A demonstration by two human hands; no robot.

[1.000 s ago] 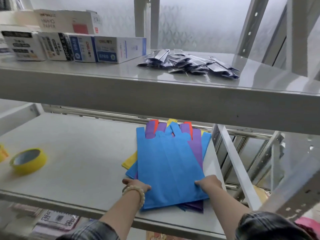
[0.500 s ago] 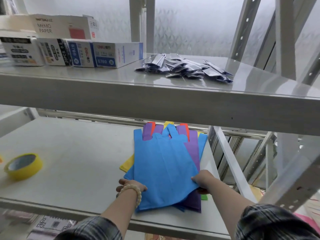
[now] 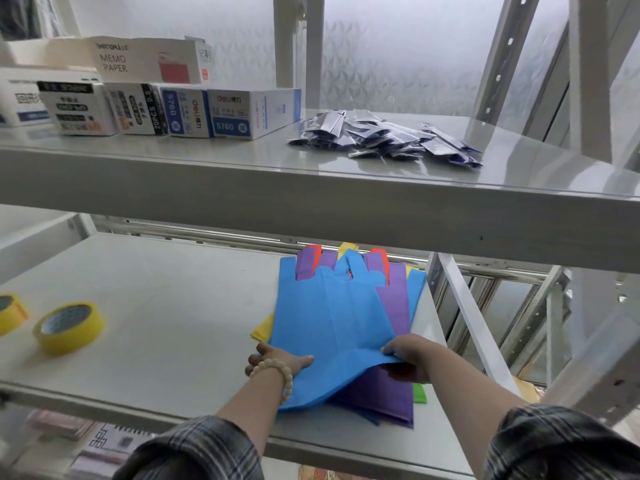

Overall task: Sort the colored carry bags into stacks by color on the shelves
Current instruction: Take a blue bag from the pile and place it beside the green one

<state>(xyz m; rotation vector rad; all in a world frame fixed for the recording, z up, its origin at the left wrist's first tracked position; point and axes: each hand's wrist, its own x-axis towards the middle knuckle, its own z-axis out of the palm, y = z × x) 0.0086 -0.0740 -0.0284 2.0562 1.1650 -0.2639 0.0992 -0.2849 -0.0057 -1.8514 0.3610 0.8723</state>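
Observation:
A mixed pile of flat carry bags lies on the right part of the lower shelf (image 3: 166, 306). A blue bag (image 3: 329, 317) is on top. Under it show a purple bag (image 3: 391, 393), a yellow bag (image 3: 264, 330), a green corner (image 3: 419, 393) and orange handle strips (image 3: 314, 256). My right hand (image 3: 405, 358) pinches the blue bag's near right edge and holds it raised off the purple one. My left hand (image 3: 277, 362), with a bead bracelet at the wrist, rests at the blue bag's near left edge, fingers against the cloth.
Two rolls of yellow tape (image 3: 69, 327) sit at the left of the lower shelf. On the upper shelf (image 3: 311, 192) stand stationery boxes (image 3: 221, 114) at the left and a heap of small dark packets (image 3: 381, 140). A slanted metal brace (image 3: 474, 317) is at the right.
My right hand has lifted the blue bag's near right corner, so more of the purple bag and a green corner show. The left hand has stayed at the left edge.

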